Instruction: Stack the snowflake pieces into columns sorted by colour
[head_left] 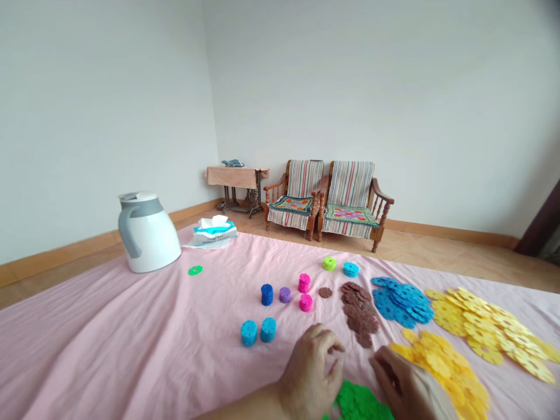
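Observation:
My left hand is above the near edge of a green disc pile, fingers curled, with a gap between thumb and forefinger and nothing visible in it. On the other side of that pile, my right hand has its fingers drawn together. Whatever they may hold is hidden. Beside the right hand spreads an orange-yellow heap of notched discs. Brown discs lie just beyond both hands. Two light-blue stacks of discs stand to the left of my left hand.
Farther out are blue discs, pale yellow discs, and small stacks in pink, purple, dark blue and lime. A white jug and tissue pack stand at the far left on the pink cloth.

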Motion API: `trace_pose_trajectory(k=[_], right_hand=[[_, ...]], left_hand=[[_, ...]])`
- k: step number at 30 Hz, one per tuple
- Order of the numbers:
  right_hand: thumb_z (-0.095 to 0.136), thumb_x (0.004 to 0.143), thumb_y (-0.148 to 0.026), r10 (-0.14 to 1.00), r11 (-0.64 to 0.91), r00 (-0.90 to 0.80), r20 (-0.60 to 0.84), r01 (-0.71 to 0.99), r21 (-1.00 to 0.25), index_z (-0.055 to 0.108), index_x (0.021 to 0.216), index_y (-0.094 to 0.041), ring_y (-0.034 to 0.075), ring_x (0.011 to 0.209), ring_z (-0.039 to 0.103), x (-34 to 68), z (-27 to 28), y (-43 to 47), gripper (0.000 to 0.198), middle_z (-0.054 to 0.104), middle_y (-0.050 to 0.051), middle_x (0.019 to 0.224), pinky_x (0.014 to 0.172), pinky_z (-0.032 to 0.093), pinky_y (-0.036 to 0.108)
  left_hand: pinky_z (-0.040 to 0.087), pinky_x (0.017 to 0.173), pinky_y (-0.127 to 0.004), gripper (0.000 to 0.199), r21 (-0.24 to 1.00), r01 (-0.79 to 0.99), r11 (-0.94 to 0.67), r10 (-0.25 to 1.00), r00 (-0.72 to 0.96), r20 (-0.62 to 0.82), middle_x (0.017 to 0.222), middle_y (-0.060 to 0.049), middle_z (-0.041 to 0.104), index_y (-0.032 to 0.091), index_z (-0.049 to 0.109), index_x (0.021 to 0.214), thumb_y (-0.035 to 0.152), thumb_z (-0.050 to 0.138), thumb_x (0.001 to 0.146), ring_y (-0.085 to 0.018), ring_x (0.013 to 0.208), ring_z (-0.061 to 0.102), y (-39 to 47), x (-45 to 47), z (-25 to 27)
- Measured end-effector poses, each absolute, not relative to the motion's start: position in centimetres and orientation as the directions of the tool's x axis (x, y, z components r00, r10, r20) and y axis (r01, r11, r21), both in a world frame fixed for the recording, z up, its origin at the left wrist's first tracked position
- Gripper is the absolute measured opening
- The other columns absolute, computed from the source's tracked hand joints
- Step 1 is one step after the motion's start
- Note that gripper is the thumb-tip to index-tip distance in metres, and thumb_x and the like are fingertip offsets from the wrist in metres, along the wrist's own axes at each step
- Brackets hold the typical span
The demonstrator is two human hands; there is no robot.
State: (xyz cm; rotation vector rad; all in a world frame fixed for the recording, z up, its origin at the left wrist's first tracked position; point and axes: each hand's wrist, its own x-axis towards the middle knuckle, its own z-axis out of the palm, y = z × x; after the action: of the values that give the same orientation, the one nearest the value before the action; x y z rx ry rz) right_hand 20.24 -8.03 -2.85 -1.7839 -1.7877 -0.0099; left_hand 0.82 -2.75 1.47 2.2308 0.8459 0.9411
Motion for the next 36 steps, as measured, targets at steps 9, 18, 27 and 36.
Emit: trace_pose_trajectory(k=[9, 18, 27, 36], right_hand=[[0.041, 0.090, -0.035, 0.885, 0.233, 0.018, 0.465, 0.849, -0.475, 0.063, 0.077, -0.023, 0.016, 0.062, 0.065, 20.3, -0.3, -8.9, 0.028, 0.068, 0.003, 0.070, 0.057, 0.049, 0.021], [0.037, 0.090, -0.031, 0.872, 0.253, 0.048, 0.486, 0.807, -0.534, 0.065, 0.087, -0.023, 0.017, 0.067, 0.068, 18.6, -1.6, -9.4, 0.029, 0.072, 0.005, 0.073, 0.060, 0.051, 0.024], [0.040, 0.087, -0.034, 0.916, 0.144, 0.119, 0.382, 0.793, -0.592, 0.065, 0.084, -0.021, 0.015, 0.053, 0.061, 19.2, 0.3, -9.8, 0.028, 0.065, 0.000, 0.058, 0.052, 0.045, 0.023], [0.049, 0.080, -0.050, 0.789, -0.018, 0.471, 0.394, 0.658, -0.752, 0.065, 0.096, -0.022, 0.019, 0.064, 0.070, 26.7, 1.3, -10.6, 0.036, 0.073, 0.003, 0.069, 0.053, 0.054, 0.022]], left_hand=[[0.044, 0.087, -0.031, 0.030, 0.656, 0.353, -0.667, 0.676, 0.658, 0.333, 0.092, -0.005, 0.068, 0.015, 0.069, 0.090, 0.001, 0.050, 0.072, -0.019, 0.092, 0.059, -1.2, 3.5, 3.6], [0.041, 0.091, -0.032, 0.026, 0.653, 0.345, -0.674, 0.626, 0.736, 0.257, 0.095, -0.005, 0.065, 0.018, 0.071, 0.096, 0.006, 0.059, 0.076, -0.020, 0.096, 0.056, -4.7, 1.8, 2.0], [0.046, 0.079, -0.025, 0.023, 0.658, 0.287, -0.696, 0.553, 0.798, 0.237, 0.083, -0.003, 0.068, 0.019, 0.073, 0.090, 0.007, 0.062, 0.074, -0.017, 0.082, 0.061, -4.9, 0.7, 2.6], [0.045, 0.090, -0.030, 0.024, 0.604, 0.385, -0.698, 0.668, 0.654, 0.355, 0.103, -0.007, 0.067, 0.015, 0.066, 0.102, 0.015, 0.056, 0.080, -0.021, 0.099, 0.060, 1.5, 5.0, 4.0]])
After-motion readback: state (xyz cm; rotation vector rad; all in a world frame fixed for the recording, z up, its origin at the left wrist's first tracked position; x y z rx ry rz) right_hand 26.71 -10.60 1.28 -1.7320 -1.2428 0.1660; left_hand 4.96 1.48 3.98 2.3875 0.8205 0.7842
